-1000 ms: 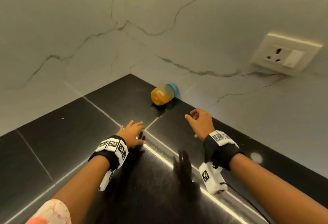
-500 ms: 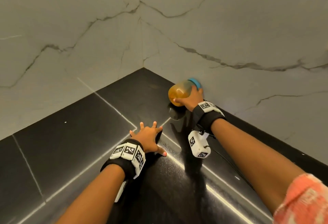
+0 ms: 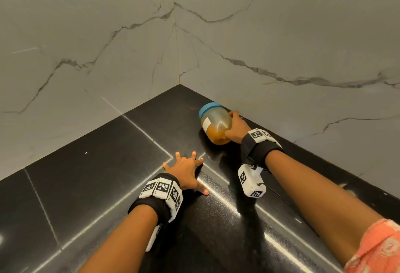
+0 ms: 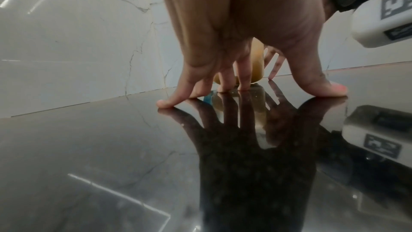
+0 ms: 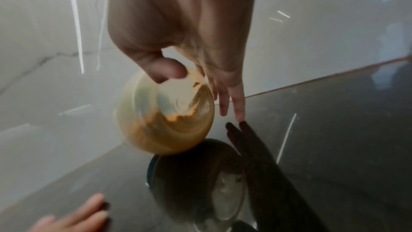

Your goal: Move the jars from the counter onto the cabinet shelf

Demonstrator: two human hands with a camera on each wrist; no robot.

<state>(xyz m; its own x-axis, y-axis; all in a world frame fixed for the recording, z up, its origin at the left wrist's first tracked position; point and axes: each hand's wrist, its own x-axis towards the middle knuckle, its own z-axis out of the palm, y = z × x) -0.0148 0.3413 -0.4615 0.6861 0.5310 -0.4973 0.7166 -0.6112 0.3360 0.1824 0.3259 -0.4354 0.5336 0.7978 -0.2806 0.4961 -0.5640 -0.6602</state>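
— One jar (image 3: 215,126) only, right of centre in the head view: clear plastic, blue lid (image 3: 209,108), orange-brown paste inside. It sits close to the right-hand marble wall (image 3: 303,41), not far from the corner where the two walls meet.

— Is it standing?

— Tilted, lid pointing up and to the left. The right hand (image 3: 237,128) has it by the bottom end, thumb on one side and fingers on the other. In the right wrist view the jar (image 5: 166,117) is blurred, and I cannot tell whether its lower edge touches the black counter (image 3: 97,164) or hangs just above its own reflection.

— And the other hand?

— The left hand (image 3: 187,172) is spread wide near the middle of the frame, fingertips (image 4: 163,103) and thumb pressed on the glossy stone, holding nothing. It is near the jar but apart from it.

— Room to move?

— Bare counter runs to the lower left, crossed by pale seams; walls close off the top and right.
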